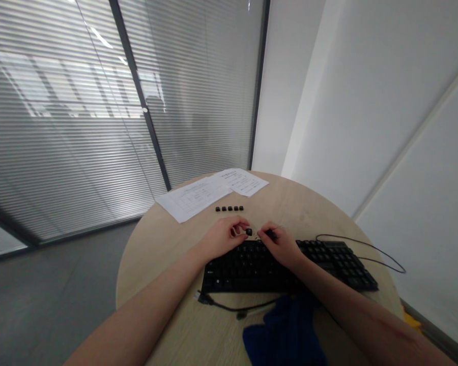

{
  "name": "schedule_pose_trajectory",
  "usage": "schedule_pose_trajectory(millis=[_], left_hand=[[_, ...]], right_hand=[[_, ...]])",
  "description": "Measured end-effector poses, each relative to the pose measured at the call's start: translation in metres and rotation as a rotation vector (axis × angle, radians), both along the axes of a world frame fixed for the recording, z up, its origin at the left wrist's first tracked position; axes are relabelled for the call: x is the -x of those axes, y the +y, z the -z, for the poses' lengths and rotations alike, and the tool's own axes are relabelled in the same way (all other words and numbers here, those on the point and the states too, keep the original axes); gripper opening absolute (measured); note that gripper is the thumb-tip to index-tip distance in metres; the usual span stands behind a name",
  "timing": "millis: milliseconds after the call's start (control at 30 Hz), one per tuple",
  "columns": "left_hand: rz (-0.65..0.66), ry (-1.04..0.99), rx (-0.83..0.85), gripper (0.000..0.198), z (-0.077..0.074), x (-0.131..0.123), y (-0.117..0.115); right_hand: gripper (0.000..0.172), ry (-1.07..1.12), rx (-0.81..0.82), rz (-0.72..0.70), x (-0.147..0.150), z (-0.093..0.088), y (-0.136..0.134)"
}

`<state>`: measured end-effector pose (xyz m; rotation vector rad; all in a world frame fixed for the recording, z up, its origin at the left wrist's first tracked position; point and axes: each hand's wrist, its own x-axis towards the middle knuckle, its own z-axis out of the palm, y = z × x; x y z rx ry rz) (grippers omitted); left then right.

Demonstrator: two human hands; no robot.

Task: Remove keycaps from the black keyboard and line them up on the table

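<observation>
A black keyboard (328,264) lies across a round wooden table (156,254). My left hand (223,238) hovers at the keyboard's far edge and pinches a small black keycap (249,232) between thumb and fingers. My right hand (280,245) rests over the upper keys just to the right, its fingers closed around a small dark tool or key puller (270,234); what it is stays unclear. Several loose black keycaps (229,208) sit in a row on the table beyond both hands.
Two printed paper sheets (209,193) lie at the table's far side. The keyboard's black cable (370,249) loops off to the right, another cable (236,307) curls at the near edge. A blue cloth (286,330) lies near me. Glass walls with blinds stand behind.
</observation>
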<state>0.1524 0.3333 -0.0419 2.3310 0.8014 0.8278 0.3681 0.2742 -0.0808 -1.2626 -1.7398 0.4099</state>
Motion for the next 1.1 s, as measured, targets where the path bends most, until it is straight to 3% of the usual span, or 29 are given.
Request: schedule_pose_trajectory(millis=[267, 800, 967, 1100], left_hand=[[-0.02, 0.007, -0.019, 0.022, -0.001, 0.001, -0.001], [-0.025, 0.036, -0.12, 0.038, -0.006, -0.002, -0.011], [-0.172, -0.019, -0.101, 0.033, -0.008, 0.014, 0.009], [-0.29, 0.095, -0.109, 0.019, -0.008, 0.024, 0.027]], right_hand=[[0.025, -0.05, 0.054, 0.019, 0.0, 0.006, -0.001], [0.028, -0.137, 0.061, 0.015, 0.001, -0.002, -0.005], [0.031, -0.176, 0.0, 0.135, -0.008, -0.026, -0.008], [0.031, -0.386, 0.007, 0.186, -0.02, -0.057, 0.01]])
